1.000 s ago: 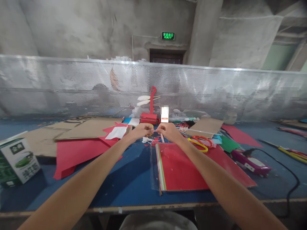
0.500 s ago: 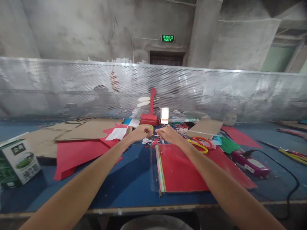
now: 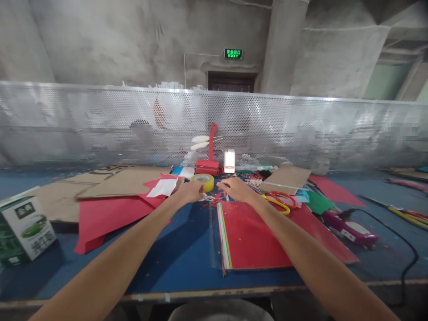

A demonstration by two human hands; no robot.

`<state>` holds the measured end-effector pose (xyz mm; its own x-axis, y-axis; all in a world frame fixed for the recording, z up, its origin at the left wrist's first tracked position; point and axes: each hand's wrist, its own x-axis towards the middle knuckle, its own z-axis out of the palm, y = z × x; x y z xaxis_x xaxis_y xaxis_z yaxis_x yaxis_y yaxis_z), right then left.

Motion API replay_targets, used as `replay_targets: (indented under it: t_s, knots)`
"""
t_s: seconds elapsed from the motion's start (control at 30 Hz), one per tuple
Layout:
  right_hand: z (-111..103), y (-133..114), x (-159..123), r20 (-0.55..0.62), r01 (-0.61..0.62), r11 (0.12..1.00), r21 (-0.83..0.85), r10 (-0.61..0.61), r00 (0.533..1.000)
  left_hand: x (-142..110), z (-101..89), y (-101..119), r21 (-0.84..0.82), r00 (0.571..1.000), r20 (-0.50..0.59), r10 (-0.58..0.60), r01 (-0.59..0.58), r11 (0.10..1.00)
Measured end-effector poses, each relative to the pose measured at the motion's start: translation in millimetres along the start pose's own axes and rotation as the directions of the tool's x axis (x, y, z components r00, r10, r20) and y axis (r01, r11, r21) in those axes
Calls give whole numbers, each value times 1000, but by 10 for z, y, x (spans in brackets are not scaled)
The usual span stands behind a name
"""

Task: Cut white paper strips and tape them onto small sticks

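Note:
My left hand (image 3: 191, 191) is low over the blue table, fingers curled together beside some white paper scraps (image 3: 207, 197). Whether anything sits in its fingertips is too small to make out. Just behind it lies a roll of yellowish clear tape (image 3: 208, 183). My right hand (image 3: 236, 188) is held to the right of it, above the far edge of the red paper stack (image 3: 257, 236). Its thumb and fingers are pinched, and a small pale piece shows just beneath them; what they grip cannot be told. Small red scraps (image 3: 219, 196) lie between the hands.
A red paper box (image 3: 207, 167) with an upright hooked strip and a lit phone (image 3: 229, 161) stand at the back. Scissors (image 3: 279, 203) lie right of my right hand, near a purple power strip (image 3: 351, 228). Cardboard (image 3: 123, 180) and a milk carton (image 3: 28, 225) are at left.
My hands were close together at the fingertips and have parted. The left hand has moved down and toward me, uncovering the tape roll. My right hand has barely moved.

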<state>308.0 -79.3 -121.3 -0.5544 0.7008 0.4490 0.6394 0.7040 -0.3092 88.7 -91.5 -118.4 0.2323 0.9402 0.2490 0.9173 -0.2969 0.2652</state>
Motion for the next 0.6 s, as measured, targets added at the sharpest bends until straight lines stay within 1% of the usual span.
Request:
replay_targets:
  t_s: [0.13, 0.3, 0.4, 0.5, 0.6]
  knots:
    - [-8, -2, -3, 13, 12, 1000, 8, -12, 1000, -3, 12, -9, 26, 999, 45, 30, -31, 999]
    - [-22, -14, -16, 24, 34, 999, -7, -33, 999, 22, 33, -57, -46, 997, 64, 42, -39, 998]
    - [-17, -12, -27, 50, 42, 999, -31, -40, 998, 10, 33, -40, 6, 997, 73, 20, -21, 1000]
    - [-5, 0, -33, 44, 62, 996, -64, -60, 997, -29, 16, 11, 80, 996, 26, 80, -81, 993]
    - [7, 12, -34, 45, 75, 994, -73, -72, 996, -65, 10, 44, 110, 984, 60, 169, -175, 978]
